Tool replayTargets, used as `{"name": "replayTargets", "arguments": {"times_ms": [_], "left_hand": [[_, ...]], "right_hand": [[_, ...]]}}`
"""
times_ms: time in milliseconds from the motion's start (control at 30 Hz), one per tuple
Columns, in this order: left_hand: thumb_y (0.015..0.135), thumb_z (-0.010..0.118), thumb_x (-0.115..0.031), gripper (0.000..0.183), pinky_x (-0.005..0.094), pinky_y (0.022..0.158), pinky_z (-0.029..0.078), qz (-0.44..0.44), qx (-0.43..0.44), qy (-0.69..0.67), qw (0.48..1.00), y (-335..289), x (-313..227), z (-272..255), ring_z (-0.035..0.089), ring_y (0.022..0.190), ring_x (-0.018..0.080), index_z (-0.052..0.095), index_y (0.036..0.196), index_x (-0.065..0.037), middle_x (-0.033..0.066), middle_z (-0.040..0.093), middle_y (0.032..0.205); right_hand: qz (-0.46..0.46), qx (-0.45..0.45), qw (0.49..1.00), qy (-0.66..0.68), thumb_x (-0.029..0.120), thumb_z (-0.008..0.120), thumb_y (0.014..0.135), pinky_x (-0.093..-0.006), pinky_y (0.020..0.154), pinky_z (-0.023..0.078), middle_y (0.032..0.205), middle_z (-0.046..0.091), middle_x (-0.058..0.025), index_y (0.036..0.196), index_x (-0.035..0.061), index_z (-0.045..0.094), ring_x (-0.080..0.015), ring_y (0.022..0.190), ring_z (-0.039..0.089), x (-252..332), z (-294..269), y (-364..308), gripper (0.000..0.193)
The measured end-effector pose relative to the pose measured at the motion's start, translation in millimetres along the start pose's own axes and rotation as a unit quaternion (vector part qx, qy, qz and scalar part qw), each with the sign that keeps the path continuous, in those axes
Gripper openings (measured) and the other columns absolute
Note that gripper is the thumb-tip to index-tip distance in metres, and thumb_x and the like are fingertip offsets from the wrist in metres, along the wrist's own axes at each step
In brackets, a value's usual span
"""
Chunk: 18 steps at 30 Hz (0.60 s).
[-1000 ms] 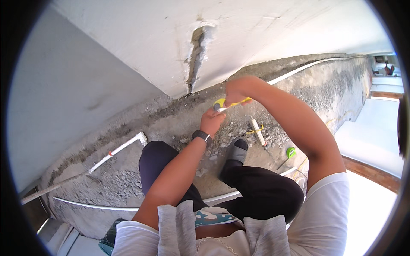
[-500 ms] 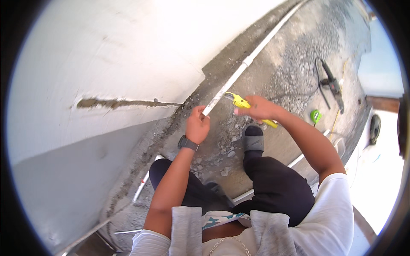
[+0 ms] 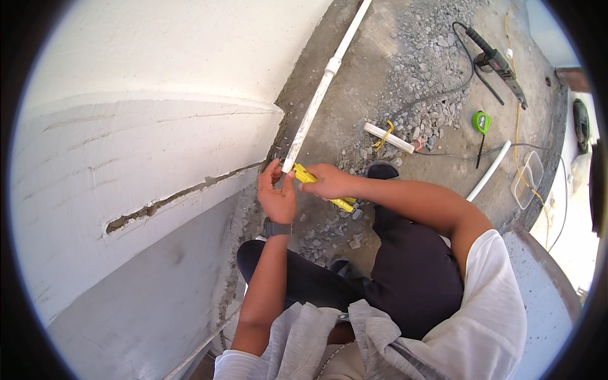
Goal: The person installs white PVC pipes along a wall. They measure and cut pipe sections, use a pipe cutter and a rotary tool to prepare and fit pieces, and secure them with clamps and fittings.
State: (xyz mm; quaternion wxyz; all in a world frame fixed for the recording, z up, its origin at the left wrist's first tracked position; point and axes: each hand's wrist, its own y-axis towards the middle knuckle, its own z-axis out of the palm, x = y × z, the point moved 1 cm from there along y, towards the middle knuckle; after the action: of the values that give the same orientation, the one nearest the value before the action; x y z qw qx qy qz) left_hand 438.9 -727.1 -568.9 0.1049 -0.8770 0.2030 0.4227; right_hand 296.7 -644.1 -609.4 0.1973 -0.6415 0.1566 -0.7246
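Note:
A long white plastic pipe point(image 3: 310, 114) runs along the foot of the wall, with a wider joint partway up it. My left hand point(image 3: 277, 195) has its fingers curled about the pipe's near end; a dark watch is on that wrist. My right hand point(image 3: 326, 182) is closed round a yellow pipe cutter point(image 3: 305, 174), whose head sits against the pipe's end beside my left fingertips. Its handles stick out below my right palm. The cutter's blade is hidden by my fingers, so I cannot tell how it meets the pipe.
Right of the pipe lie broken rubble point(image 3: 437, 69), a power tool point(image 3: 497, 63) with a dark cord, a green tape measure point(image 3: 481, 121), a bundle of white strips point(image 3: 389, 137), another pipe point(image 3: 489, 171) and a clear container point(image 3: 527, 180). A rough groove point(image 3: 164, 206) cuts the wall at left.
My right hand has brought the pipe cutter down and left to the pipe's near end, beside my left hand. The whole view has shifted, bringing the white strips into sight.

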Motion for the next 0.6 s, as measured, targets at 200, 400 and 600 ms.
{"name": "replayTargets", "arguments": {"times_ms": [200, 400, 600], "left_hand": [[0.082, 0.074, 0.001, 0.031, 0.0302, 0.085, 0.052, -0.069, -0.017, -0.107, 0.992, -4.0, 10.4, 8.3, 0.063, 0.091, 0.0146, 0.066, 0.112, 0.001, 0.0091, 0.066, 0.102], [0.082, 0.074, 0.001, 0.029, 0.0285, 0.083, 0.053, -0.092, -0.014, -0.111, 0.989, -6.9, 11.9, 10.1, 0.065, 0.088, 0.0142, 0.066, 0.11, 0.001, 0.0086, 0.067, 0.098], [0.083, 0.074, 0.002, 0.026, 0.0275, 0.08, 0.054, -0.074, -0.012, -0.096, 0.992, -4.0, 12.4, 5.0, 0.065, 0.087, 0.0133, 0.067, 0.108, 0.001, 0.0076, 0.067, 0.096]], "right_hand": [[0.001, 0.003, 1.0, 0.002, 0.033, 0.067, 0.09, -0.0334, 0.052, 0.05, 0.067, 0.061, -0.0083, 0.095, 0.0001, 0.059, -0.018, 0.054, 0.062, -0.3, -14.5, -5.7, 0.035], [-0.034, -0.007, 0.992, -0.118, 0.034, 0.07, 0.087, -0.0363, 0.053, 0.049, 0.068, 0.064, -0.0143, 0.094, -0.0016, 0.063, -0.0212, 0.053, 0.062, -9.9, -21.7, -0.3, 0.037], [-0.004, -0.005, 0.999, -0.046, 0.035, 0.071, 0.084, -0.0374, 0.055, 0.051, 0.063, 0.064, -0.0138, 0.088, -0.0025, 0.066, -0.0245, 0.053, 0.064, 4.3, -23.2, -4.5, 0.038]]}}
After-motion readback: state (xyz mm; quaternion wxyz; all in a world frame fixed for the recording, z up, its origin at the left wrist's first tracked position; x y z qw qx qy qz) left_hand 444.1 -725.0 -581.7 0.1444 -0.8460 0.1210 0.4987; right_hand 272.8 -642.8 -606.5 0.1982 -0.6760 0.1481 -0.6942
